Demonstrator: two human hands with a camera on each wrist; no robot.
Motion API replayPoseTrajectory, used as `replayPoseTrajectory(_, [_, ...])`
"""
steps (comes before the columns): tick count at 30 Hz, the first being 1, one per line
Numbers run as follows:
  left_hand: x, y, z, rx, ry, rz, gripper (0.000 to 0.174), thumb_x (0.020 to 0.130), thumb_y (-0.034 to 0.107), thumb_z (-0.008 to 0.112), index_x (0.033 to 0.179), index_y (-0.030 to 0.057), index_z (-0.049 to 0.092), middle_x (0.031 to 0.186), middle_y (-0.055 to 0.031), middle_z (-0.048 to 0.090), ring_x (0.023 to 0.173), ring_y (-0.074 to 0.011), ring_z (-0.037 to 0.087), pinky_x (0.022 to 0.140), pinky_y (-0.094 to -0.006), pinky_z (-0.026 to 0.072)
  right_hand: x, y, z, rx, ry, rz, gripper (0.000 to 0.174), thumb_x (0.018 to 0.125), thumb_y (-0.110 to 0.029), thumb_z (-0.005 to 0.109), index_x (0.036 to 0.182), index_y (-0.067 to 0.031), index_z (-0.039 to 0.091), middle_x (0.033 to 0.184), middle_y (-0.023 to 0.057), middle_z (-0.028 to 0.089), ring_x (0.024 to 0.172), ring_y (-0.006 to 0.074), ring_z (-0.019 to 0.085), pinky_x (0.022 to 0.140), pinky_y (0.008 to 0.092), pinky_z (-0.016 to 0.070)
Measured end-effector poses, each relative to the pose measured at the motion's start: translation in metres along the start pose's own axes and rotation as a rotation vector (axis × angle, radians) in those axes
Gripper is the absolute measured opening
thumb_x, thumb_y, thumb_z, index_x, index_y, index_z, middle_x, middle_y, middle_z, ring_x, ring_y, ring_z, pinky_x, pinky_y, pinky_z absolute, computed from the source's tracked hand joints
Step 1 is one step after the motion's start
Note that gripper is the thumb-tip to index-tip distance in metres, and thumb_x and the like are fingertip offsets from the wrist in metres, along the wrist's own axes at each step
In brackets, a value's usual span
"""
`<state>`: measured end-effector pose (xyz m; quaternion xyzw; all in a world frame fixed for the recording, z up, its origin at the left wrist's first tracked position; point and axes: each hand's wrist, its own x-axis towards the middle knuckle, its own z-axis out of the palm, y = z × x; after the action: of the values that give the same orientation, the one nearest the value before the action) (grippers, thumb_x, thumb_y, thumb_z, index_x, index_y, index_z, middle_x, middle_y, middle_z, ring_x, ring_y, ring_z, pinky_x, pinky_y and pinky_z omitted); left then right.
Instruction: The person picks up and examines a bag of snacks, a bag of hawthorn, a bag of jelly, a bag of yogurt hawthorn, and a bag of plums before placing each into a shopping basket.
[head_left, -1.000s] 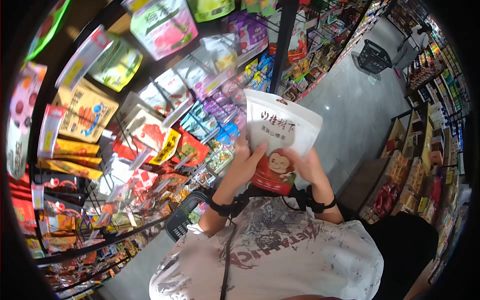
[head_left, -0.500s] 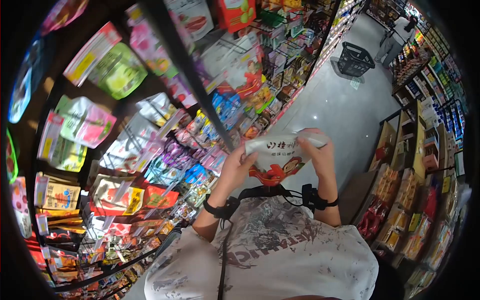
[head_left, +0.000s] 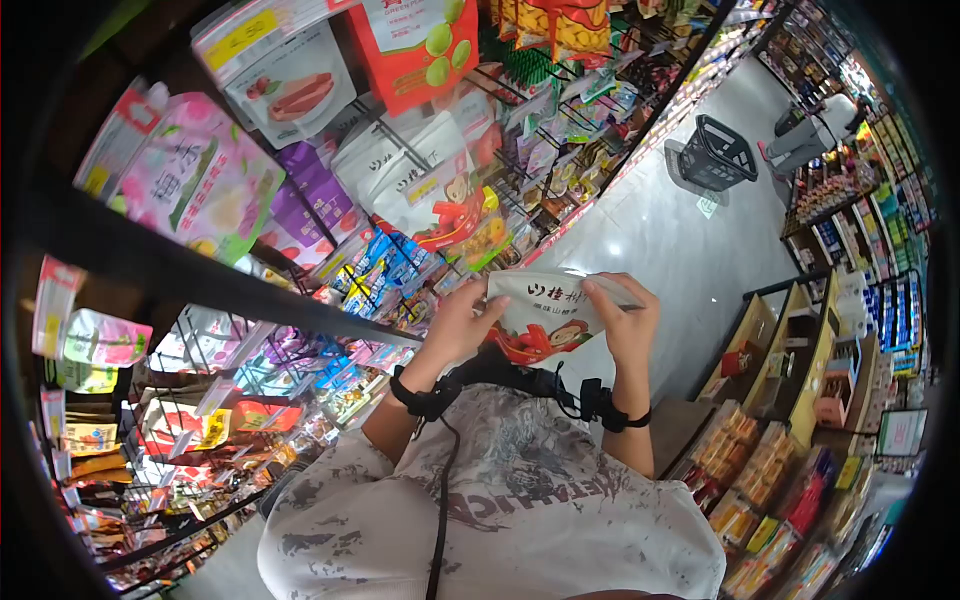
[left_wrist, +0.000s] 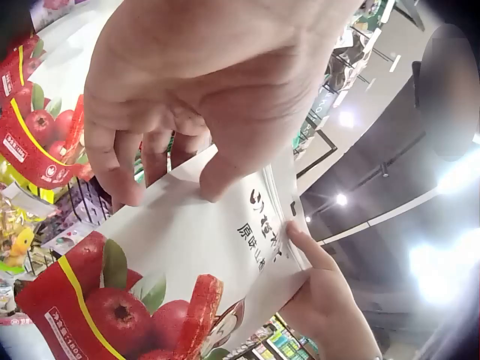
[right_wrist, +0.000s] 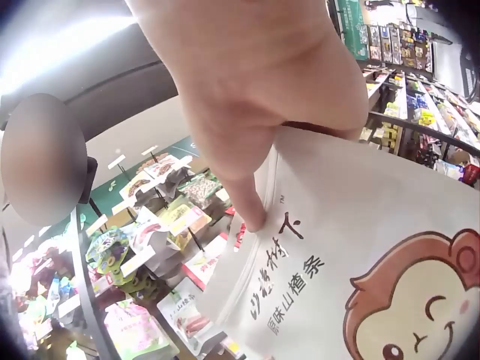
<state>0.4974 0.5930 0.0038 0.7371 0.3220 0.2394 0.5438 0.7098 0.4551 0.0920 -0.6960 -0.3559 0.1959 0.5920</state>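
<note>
A white snack pouch (head_left: pixel 540 312) with dark Chinese lettering, red hawthorn fruit and a cartoon monkey is held in front of the chest. My left hand (head_left: pixel 458 328) pinches its left edge, the thumb lying on the printed front. At the upper right corner my right hand (head_left: pixel 630 320) grips the pouch, thumb in front. Up close in the left wrist view, the left thumb presses the white front of the pouch (left_wrist: pixel 172 202) and the other fingers go behind it. In the right wrist view, the right thumb lies near the seal line along the top of the pouch (right_wrist: pixel 330 195).
Racks of hanging snack packets stand on the left, with similar white pouches (head_left: pixel 410 180) on hooks and a dark rack post (head_left: pixel 200 265) across them. A black shopping basket (head_left: pixel 717 155) is on the aisle floor (head_left: pixel 655 235). Stocked shelves (head_left: pixel 770 460) line the right; a person (head_left: pixel 815 135) is farther along.
The pouch, upright a second ago, now lies tilted back and lower, with the right hand moved up to its top corner. The view has shifted along the rack, bringing the post across the left.
</note>
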Motion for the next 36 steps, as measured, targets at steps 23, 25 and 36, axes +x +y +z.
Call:
replayPoseTrajectory(23, [0.113, 0.006, -0.008, -0.149, 0.993, -0.206, 0.024, 0.093, 0.019, 0.078, 0.108, 0.0007, 0.075, 0.094, -0.0062, 0.075, 0.076, -0.009, 0.066, 0.061, -0.0234, 0.0515, 0.239, 0.058, 0.148, 0.286, -1.008, -0.096, 0.018, 0.09, -0.008, 0.076, 0.103, 0.0048, 0.075, 0.094, 0.009, 0.073, 0.085, 0.013, 0.067, 0.077, 0.0269, 0.0513])
replayPoseTrajectory(25, [0.111, 0.005, -0.004, -0.08, 1.143, -0.158, 0.022, 0.094, 0.019, 0.077, 0.105, 0.0009, 0.075, 0.093, -0.0052, 0.075, 0.075, -0.008, 0.066, 0.058, -0.0219, 0.0511, 0.24, 0.057, 0.159, 0.35, -1.081, -0.052, 0.019, 0.09, -0.008, 0.076, 0.104, 0.0055, 0.074, 0.096, 0.0079, 0.074, 0.086, 0.0114, 0.067, 0.078, 0.0255, 0.0517])
replayPoseTrajectory(36, [0.104, 0.022, -0.022, -0.024, 1.334, -0.243, 0.015, 0.088, 0.003, 0.072, 0.103, -0.0011, 0.073, 0.088, -0.0026, 0.073, 0.079, -0.0084, 0.065, 0.071, -0.0246, 0.0507, 0.243, 0.06, 0.214, 0.458, -1.155, -0.208, 0.02, 0.087, -0.004, 0.074, 0.105, 0.005, 0.075, 0.095, 0.0098, 0.072, 0.087, 0.0168, 0.065, 0.081, 0.0292, 0.0513])
